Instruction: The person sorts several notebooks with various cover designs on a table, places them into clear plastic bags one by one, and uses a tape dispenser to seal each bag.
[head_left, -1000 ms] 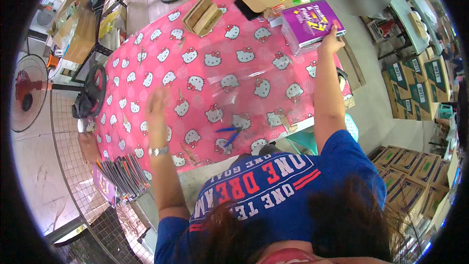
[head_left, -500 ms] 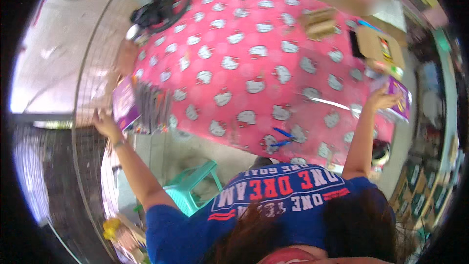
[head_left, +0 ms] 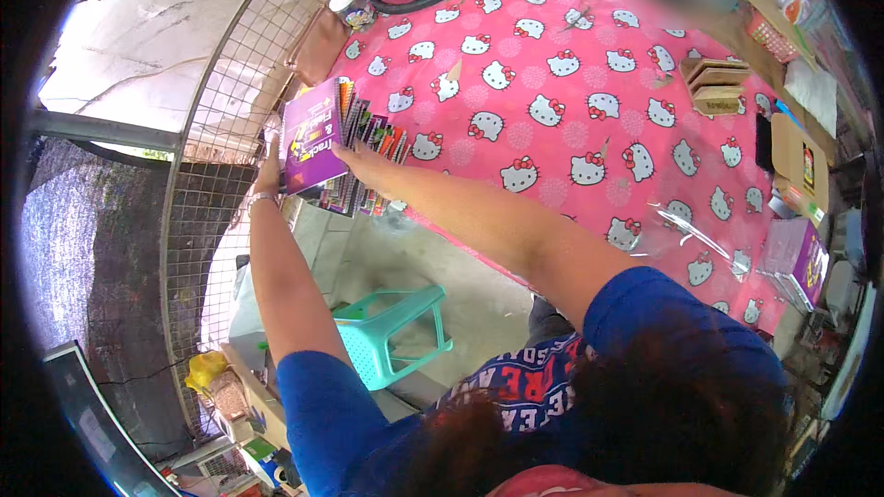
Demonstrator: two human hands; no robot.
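Note:
A purple book (head_left: 315,133) with a printed cover stands at the table's left edge, at the front of a leaning row of spiral-bound books (head_left: 370,143). My left hand (head_left: 268,166) closes on the book's left side, its fingers partly hidden by the edge. Reaching across the front of the table, my right hand (head_left: 357,164) grips the book's right edge, thumb on the cover and the other fingers mostly out of sight. A second stack of purple books (head_left: 794,262) lies at the table's right edge, away from both hands.
Wire mesh (head_left: 216,120) runs along the left side. A green plastic stool (head_left: 391,336) stands below the table's front edge. On the pink tablecloth (head_left: 543,110) are a cardboard holder (head_left: 716,85) and, at the far left, a white cup (head_left: 352,7). An open cardboard box (head_left: 799,161) sits at right.
My right hand has left the purple stack at the right and crossed to the book at the left. My left hand has closed in on that book. The view has swung left.

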